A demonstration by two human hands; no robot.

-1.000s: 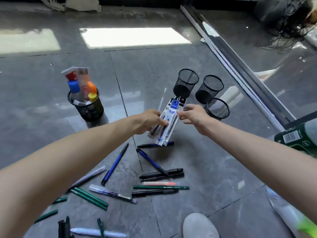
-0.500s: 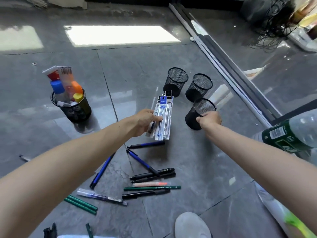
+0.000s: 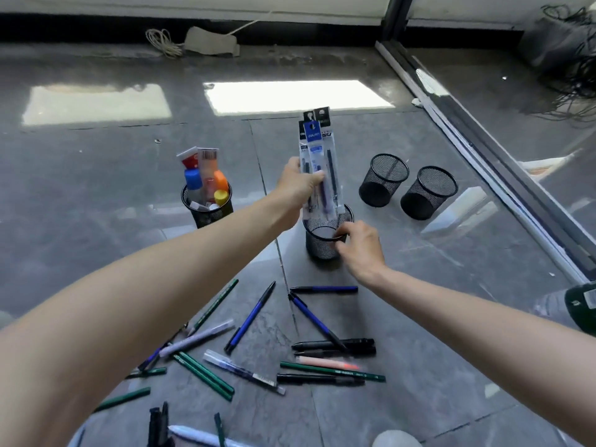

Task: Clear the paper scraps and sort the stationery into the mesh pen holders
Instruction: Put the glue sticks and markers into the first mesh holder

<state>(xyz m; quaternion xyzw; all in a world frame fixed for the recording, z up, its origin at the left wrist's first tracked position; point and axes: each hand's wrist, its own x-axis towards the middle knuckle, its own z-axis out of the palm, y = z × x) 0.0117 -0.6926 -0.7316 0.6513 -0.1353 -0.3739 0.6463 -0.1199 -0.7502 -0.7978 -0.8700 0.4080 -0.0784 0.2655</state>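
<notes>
My left hand [image 3: 295, 191] grips a bundle of clear refill packs [image 3: 317, 156] upright, their lower ends dipping into a black mesh pen holder [image 3: 322, 243]. My right hand [image 3: 361, 248] pinches that holder's near rim. Two empty mesh holders [image 3: 383, 180] [image 3: 429, 191] stand to the right. A fourth holder [image 3: 209, 211] at the left holds glue tubes and coloured-cap bottles [image 3: 206, 175]. Several loose pens and pencils [image 3: 254, 317] lie scattered on the floor in front of me.
The grey tiled floor [image 3: 96, 204] carries everything. A sliding-door track [image 3: 483, 156] runs diagonally at the right. A green-labelled bottle [image 3: 577, 304] lies at the right edge. Tangled cables [image 3: 574, 69] sit top right. A white shoe tip [image 3: 395, 440] shows at the bottom.
My right hand has pulled one mesh holder from the trio toward the middle. My left hand has raised the refill packs upright and lowered their ends into it.
</notes>
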